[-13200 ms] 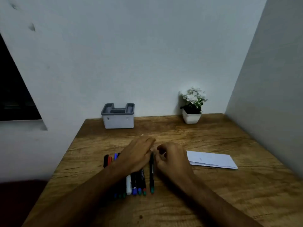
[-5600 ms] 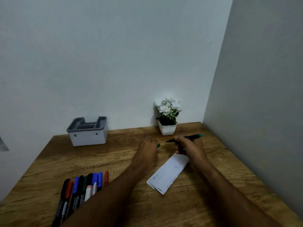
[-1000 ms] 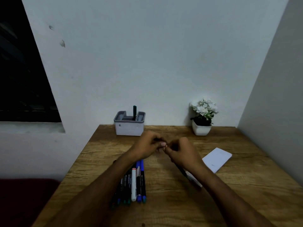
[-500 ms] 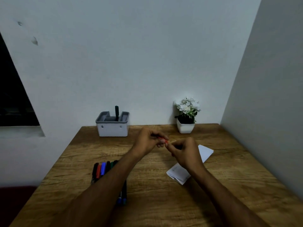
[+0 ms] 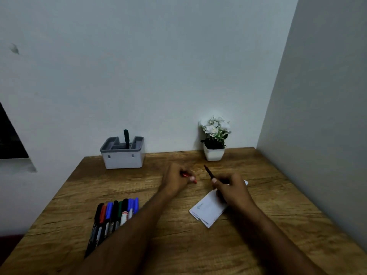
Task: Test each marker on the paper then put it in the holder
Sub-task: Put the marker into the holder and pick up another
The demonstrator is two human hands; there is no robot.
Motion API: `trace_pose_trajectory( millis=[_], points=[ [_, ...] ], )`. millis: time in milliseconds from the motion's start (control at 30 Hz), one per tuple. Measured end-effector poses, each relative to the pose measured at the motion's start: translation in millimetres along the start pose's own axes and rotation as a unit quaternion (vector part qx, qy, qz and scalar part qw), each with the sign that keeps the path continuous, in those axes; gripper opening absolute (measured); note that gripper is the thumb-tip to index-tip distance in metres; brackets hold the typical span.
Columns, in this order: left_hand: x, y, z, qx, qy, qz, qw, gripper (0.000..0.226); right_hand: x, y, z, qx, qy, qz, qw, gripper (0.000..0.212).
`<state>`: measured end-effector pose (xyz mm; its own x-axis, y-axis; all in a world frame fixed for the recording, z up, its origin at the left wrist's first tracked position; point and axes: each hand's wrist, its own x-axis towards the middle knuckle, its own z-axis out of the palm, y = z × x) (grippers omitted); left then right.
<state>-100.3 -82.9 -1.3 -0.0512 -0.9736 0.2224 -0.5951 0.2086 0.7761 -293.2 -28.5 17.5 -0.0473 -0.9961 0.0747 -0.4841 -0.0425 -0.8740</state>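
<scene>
Head view, one frame.

Surface [image 5: 178, 245]: wood-grain top, set into a corner between a back wall and a right-hand wall.

Holder [image 5: 122, 154]: white tub with a grey divided insert, at the back edge, left of centre. One dark marker [image 5: 126, 138] stands upright in it, its end clear of the rim.

Plant pot [image 5: 214, 153]: small white pot with white flowers, at the back edge toward the right corner, well apart from the holder.

Row of markers [image 5: 113, 215]: lying side by side toward the front-left, caps pointing to the back edge; black, red, blue and green caps visible. The near ends pass under the left forearm.

Paper [image 5: 208, 209]: folded white sheet, right of centre, lying askew; a faint mark shows near its left end. Its far end is covered by the right hand.

Left hand [image 5: 175, 180]: mid-surface, fingers curled round a red cap [image 5: 188, 177], whose tip shows just past the fingertips.

Right hand [image 5: 231, 190]: over the far end of the paper, fingers closed round an uncapped marker [image 5: 209, 172] whose dark free end points up toward the back edge. The two hands are near but apart.
</scene>
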Motion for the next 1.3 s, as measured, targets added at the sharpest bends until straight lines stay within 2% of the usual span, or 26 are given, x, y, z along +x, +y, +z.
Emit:
trace_pose_trajectory(
  millis=[33, 100, 167, 300, 400, 467, 533, 600, 733, 800, 933, 1133, 1200, 1300],
  points=[
    [-0.6, 0.5, 5.8, 0.01, 0.0, 0.003, 1.0, 0.012, -2.3, -1.0, -2.9, 0.061, -0.006, 0.004, 0.998, 0.011],
    [0.5, 1.6, 13.3, 0.028, 0.024, 0.011, 0.999, 0.014, -6.0, -0.3, -7.5, 0.182, -0.019, 0.01, 0.983, 0.028],
    [0.7, 1.9, 15.2, 0.041, 0.031, 0.015, 0.999, 0.019, -8.5, -3.4, -11.3, 0.257, -0.025, 0.017, 0.966, 0.028],
    [-0.5, 0.5, 14.4, 0.038, 0.036, -0.011, 0.999, 0.027, -8.1, -6.2, -17.6, 0.349, -0.03, 0.025, 0.936, 0.032],
    [-6.1, 6.5, 12.0, 0.033, 0.077, -0.034, 0.996, 0.025, -8.3, -2.9, -20.1, 0.38, -0.042, -0.002, 0.924, 0.03],
    [-13.7, 13.2, 8.3, 0.031, 0.097, -0.038, 0.994, 0.023, -9.4, -2.9, -20.1, 0.365, -0.024, -0.014, 0.931, 0.026],
    [-23.7, 20.0, 6.1, 0.005, 0.072, -0.013, 0.997, 0.022, -10.1, -4.0, -19.5, 0.349, 0.002, -0.017, 0.937, 0.016],
    [-37.4, 25.2, 4.5, -0.001, 0.009, 0.005, 1.0, 0.025, -9.9, -2.8, -18.4, 0.322, 0.017, -0.027, 0.946, 0.007],
    [-67.3, 25.9, -0.7, 0.036, -0.114, 0.026, 0.992, 0.043, -16.7, 5.7, -10.7, 0.246, 0.015, -0.041, 0.968, 0.022],
    [-77.4, 22.2, -2.4, 0.047, -0.146, 0.038, 0.987, 0.052, -22.0, 9.4, -5.9, 0.212, 0.017, -0.054, 0.976, 0.018],
    [-82.8, 17.5, 1.9, 0.115, -0.169, 0.059, 0.977, 0.06, -22.7, 13.9, -0.4, 0.155, 0.034, -0.073, 0.985, 0.014],
    [-86.2, 12.3, 10.7, 0.151, -0.168, 0.07, 0.972, 0.066, -23.0, 19.4, -0.6, 0.089, -0.018, -0.038, 0.995, 0.009],
    [-85.8, 9.2, 12.3, 0.159, -0.162, 0.086, 0.97, 0.066, -21.8, 17.4, 0.9, 0.038, -0.029, -0.055, 0.997, 0.012],
    [-83.4, 3.9, 14.5, 0.176, -0.16, 0.104, 0.966, 0.066, -22.1, 15.0, 6.2, 0.026, -0.025, -0.088, 0.995, 0.014]
  ],
)
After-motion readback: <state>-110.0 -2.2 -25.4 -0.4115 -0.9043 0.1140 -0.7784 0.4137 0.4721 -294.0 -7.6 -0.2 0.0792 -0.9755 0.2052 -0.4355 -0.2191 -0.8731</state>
